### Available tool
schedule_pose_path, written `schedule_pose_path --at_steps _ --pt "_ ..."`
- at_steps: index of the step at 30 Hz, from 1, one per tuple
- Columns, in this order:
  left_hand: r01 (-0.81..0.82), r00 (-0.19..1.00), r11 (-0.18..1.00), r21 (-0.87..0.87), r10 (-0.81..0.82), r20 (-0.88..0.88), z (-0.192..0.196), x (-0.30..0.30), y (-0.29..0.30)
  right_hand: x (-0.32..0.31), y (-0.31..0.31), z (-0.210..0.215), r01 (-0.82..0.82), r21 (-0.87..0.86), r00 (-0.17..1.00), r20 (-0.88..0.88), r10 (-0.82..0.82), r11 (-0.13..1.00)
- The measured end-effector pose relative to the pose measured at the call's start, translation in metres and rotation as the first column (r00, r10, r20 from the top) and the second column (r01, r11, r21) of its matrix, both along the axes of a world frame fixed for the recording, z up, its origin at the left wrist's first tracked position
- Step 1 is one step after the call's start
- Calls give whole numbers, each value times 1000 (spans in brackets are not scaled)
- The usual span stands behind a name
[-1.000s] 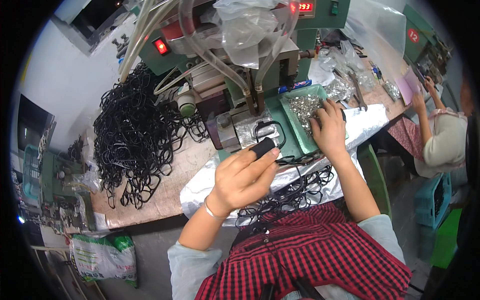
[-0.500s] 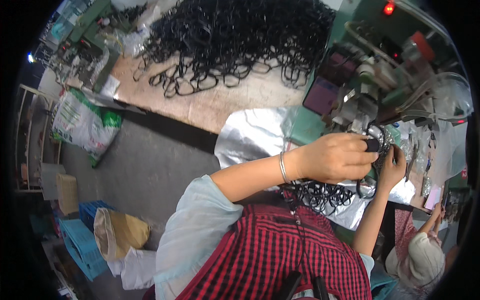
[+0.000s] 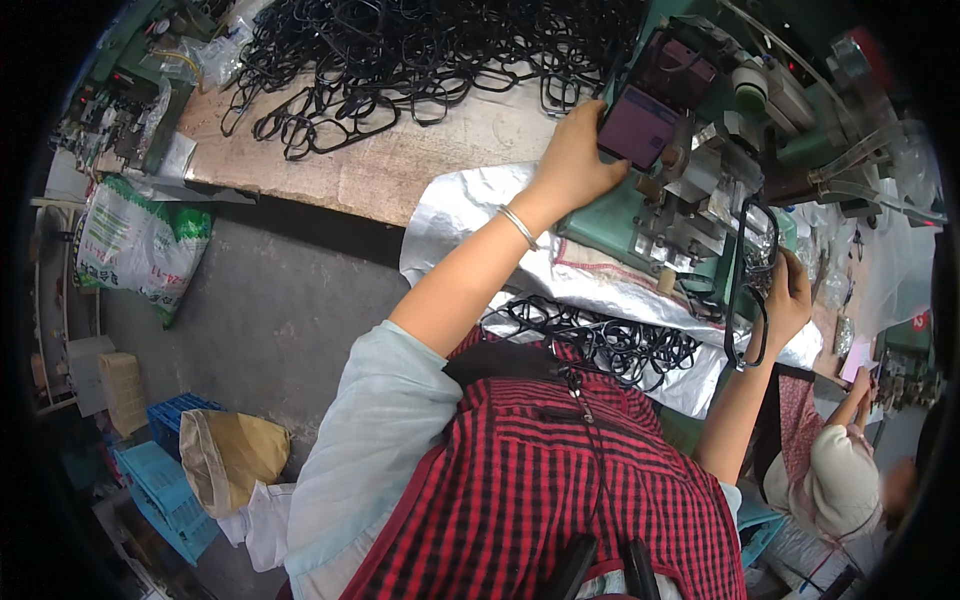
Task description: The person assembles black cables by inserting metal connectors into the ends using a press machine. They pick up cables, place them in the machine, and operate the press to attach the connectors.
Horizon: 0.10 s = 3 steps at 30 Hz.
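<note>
My left hand (image 3: 578,162) is at the left edge of a flat device with a dark purple screen (image 3: 637,127), its thumb and fingers closed around that edge. The device leans on a green machine with metal clamps (image 3: 705,180). On the machine's right, my right hand (image 3: 788,302) has its fingers closed on a black eyeglass frame (image 3: 738,280), which hangs upright beside the metal parts. The fingertips are partly hidden there. Several more black eyeglass frames (image 3: 640,350) lie on silver foil sheeting (image 3: 470,215) in front of me.
A large heap of black eyeglass frames (image 3: 400,60) covers the wooden bench (image 3: 290,180) at the back. White and green sack (image 3: 150,245), blue crate (image 3: 170,500) and tan bag (image 3: 235,455) stand on the floor at left. Another person (image 3: 835,480) works at far right.
My left hand has moved left and away from the right hand and the clamps, to the screen device. The black eyeglass frame now shows clearly at my right hand. The view has shifted slightly.
</note>
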State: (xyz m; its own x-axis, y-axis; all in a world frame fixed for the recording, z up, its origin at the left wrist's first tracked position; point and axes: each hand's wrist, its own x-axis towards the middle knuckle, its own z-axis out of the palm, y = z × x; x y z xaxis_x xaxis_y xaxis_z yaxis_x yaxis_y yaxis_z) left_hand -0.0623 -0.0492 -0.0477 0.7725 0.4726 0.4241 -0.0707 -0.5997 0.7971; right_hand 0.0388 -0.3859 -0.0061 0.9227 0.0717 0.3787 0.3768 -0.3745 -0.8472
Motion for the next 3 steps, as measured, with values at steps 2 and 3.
schedule_pose_path --at_steps 2,3 --pt "50 998 988 -143 -54 -26 5 1 4 2 -7 0 -4 -40 1000 6 4 999" --pt "54 998 991 -126 -57 -23 4 5 7 0 -7 4 -6 -76 1000 11 7 997"
